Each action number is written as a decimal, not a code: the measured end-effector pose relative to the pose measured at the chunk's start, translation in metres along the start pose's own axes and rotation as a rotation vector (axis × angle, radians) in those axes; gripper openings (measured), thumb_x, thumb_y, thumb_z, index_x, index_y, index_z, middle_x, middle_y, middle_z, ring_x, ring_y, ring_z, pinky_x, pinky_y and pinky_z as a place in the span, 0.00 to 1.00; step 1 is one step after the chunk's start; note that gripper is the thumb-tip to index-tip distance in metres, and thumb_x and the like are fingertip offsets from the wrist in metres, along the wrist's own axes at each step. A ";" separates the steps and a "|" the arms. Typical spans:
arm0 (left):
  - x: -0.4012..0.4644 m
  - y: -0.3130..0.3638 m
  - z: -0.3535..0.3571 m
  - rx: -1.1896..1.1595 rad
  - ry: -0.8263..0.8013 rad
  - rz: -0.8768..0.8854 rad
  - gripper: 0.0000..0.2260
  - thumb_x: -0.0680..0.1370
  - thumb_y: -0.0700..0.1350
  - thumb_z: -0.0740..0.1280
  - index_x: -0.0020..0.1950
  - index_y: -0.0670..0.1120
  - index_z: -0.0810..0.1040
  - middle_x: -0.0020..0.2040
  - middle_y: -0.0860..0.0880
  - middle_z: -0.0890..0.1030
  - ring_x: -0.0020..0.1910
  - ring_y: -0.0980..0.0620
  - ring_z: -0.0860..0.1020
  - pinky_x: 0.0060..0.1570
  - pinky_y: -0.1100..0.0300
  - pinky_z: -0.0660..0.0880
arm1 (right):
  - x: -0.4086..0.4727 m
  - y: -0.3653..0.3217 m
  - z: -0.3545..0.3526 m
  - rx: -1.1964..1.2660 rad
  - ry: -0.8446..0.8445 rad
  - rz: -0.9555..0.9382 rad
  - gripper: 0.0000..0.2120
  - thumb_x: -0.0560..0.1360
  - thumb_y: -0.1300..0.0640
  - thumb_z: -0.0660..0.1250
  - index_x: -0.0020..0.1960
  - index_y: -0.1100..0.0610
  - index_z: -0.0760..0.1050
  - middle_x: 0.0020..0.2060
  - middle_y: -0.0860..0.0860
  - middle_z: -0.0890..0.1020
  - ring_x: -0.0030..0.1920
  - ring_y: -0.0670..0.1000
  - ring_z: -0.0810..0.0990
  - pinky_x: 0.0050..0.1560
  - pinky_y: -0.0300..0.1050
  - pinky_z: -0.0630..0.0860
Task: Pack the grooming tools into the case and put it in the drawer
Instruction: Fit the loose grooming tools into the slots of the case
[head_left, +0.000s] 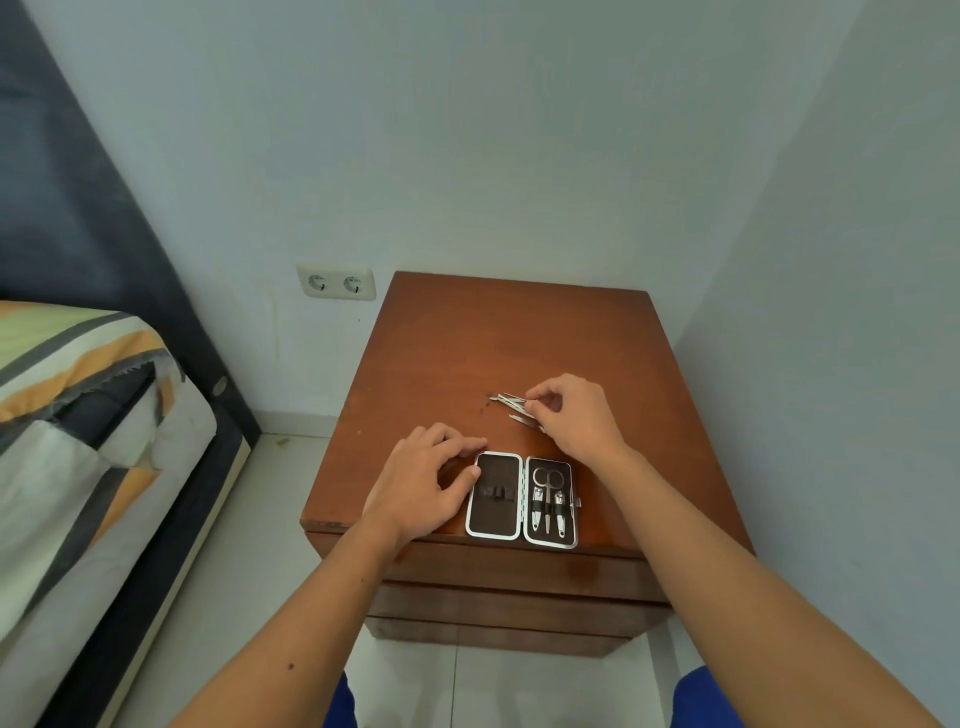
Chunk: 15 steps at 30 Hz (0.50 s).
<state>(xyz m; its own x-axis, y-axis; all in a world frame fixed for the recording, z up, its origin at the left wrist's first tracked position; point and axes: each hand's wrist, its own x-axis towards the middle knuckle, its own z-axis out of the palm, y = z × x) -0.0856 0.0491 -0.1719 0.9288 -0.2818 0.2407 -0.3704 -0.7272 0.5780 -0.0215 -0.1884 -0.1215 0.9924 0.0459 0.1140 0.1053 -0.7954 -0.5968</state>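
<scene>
A small black case (521, 500) with a silver rim lies open flat near the front edge of the brown wooden nightstand (441, 343). Its right half holds scissors (547, 488) and two nail clippers under elastic loops; its left half holds only empty loops. Several loose thin metal tools (511, 405) lie on the wood behind the case. My right hand (571, 415) rests over them, thumb and forefinger pinched on one tool's end. My left hand (423, 478) rests on the wood, fingertips touching the case's left edge. Closed drawer fronts (509, 605) show below the top.
A bed with a striped cover (78, 415) and dark headboard stands at the left. A double wall socket (336, 282) sits on the back wall. A wall runs close along the nightstand's right side. Pale floor tiles lie below, with my blue-clad knees at the bottom.
</scene>
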 end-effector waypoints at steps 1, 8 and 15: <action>0.001 0.001 0.000 0.004 -0.007 0.010 0.15 0.82 0.56 0.66 0.69 0.61 0.80 0.56 0.63 0.75 0.53 0.60 0.70 0.58 0.61 0.67 | 0.003 0.000 0.001 -0.030 -0.006 0.015 0.05 0.78 0.52 0.74 0.52 0.49 0.87 0.43 0.44 0.80 0.46 0.48 0.80 0.51 0.46 0.76; 0.011 -0.005 -0.010 0.004 -0.012 0.006 0.14 0.81 0.56 0.68 0.66 0.61 0.82 0.56 0.64 0.75 0.54 0.60 0.71 0.58 0.60 0.66 | 0.013 -0.004 0.009 -0.065 -0.021 0.019 0.02 0.78 0.55 0.74 0.48 0.50 0.86 0.46 0.47 0.81 0.47 0.48 0.78 0.49 0.44 0.72; 0.007 -0.017 -0.013 0.003 -0.028 -0.010 0.12 0.81 0.56 0.69 0.64 0.61 0.82 0.56 0.65 0.75 0.55 0.60 0.71 0.56 0.59 0.65 | 0.004 -0.002 0.008 0.312 -0.015 0.077 0.07 0.75 0.58 0.78 0.52 0.52 0.84 0.42 0.49 0.85 0.41 0.48 0.82 0.47 0.41 0.82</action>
<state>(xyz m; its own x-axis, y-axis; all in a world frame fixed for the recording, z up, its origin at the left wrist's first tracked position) -0.0727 0.0677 -0.1701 0.9326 -0.2916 0.2128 -0.3608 -0.7318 0.5781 -0.0171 -0.1822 -0.1264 0.9988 0.0035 0.0490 0.0422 -0.5733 -0.8183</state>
